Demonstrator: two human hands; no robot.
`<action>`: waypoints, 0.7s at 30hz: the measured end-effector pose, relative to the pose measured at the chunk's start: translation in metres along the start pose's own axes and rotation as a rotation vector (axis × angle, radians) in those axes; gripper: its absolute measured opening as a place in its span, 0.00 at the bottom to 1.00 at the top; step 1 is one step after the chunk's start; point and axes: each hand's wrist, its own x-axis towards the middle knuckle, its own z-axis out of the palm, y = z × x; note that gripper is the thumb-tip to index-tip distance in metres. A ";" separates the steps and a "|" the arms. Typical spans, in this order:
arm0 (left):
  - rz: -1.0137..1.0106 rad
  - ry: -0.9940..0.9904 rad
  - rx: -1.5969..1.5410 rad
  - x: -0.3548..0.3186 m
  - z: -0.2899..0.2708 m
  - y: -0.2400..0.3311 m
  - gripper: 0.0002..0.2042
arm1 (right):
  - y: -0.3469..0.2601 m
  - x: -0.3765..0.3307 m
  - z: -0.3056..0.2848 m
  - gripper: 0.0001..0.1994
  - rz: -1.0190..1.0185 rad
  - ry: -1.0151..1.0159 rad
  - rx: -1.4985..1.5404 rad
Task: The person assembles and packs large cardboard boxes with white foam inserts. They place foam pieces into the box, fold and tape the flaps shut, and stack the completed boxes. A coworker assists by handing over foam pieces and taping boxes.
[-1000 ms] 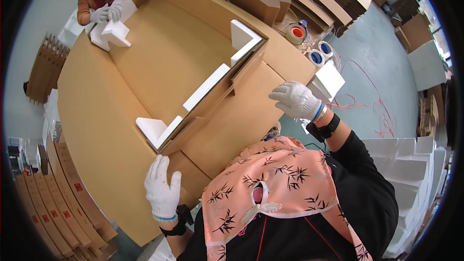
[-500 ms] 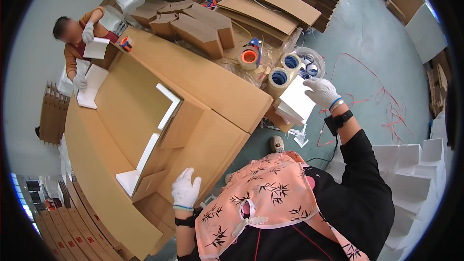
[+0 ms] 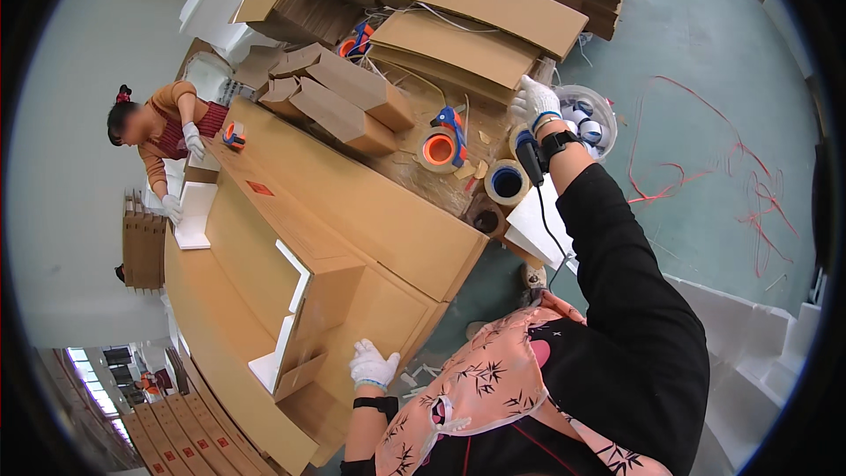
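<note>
My left hand (image 3: 373, 363), in a white glove, lies flat with fingers apart on the near flap of a long open cardboard box (image 3: 370, 229). White foam pieces (image 3: 293, 269) sit inside the box. My right hand (image 3: 535, 101), also gloved, is stretched far out to the rim of a clear tub (image 3: 592, 115) holding tape rolls. Its fingers are curled, and I cannot make out whether they hold anything. Just beside it lie a tape dispenser with an orange roll (image 3: 441, 146) and a tape roll with a blue core (image 3: 507, 182). A black device with a cable (image 3: 531, 159) hangs at my right wrist.
A co-worker (image 3: 150, 128) at the box's far end presses an orange tape dispenser (image 3: 233, 134) on it and touches a white foam slab (image 3: 194, 216). Small folded boxes (image 3: 344, 101) and flat cardboard stacks (image 3: 493, 0) lie beyond. Red string (image 3: 705, 159) trails on the green floor.
My right hand has left the box and reached out to the tub of tape rolls. My view has swung toward that side. My left hand stays on the box's near flap.
</note>
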 end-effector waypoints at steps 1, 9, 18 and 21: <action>-0.007 -0.001 0.011 -0.001 0.002 0.004 0.47 | 0.000 0.002 0.005 0.12 -0.085 -0.057 -0.111; 0.020 0.089 -0.055 0.006 0.020 -0.001 0.47 | 0.006 0.030 0.013 0.15 -0.032 0.000 -0.032; 0.036 0.108 -0.075 0.004 0.028 -0.003 0.48 | 0.031 0.004 -0.019 0.14 -0.150 0.261 -0.757; 0.050 0.106 -0.040 0.011 0.014 -0.003 0.48 | 0.029 0.037 -0.050 0.26 -0.210 0.386 -1.379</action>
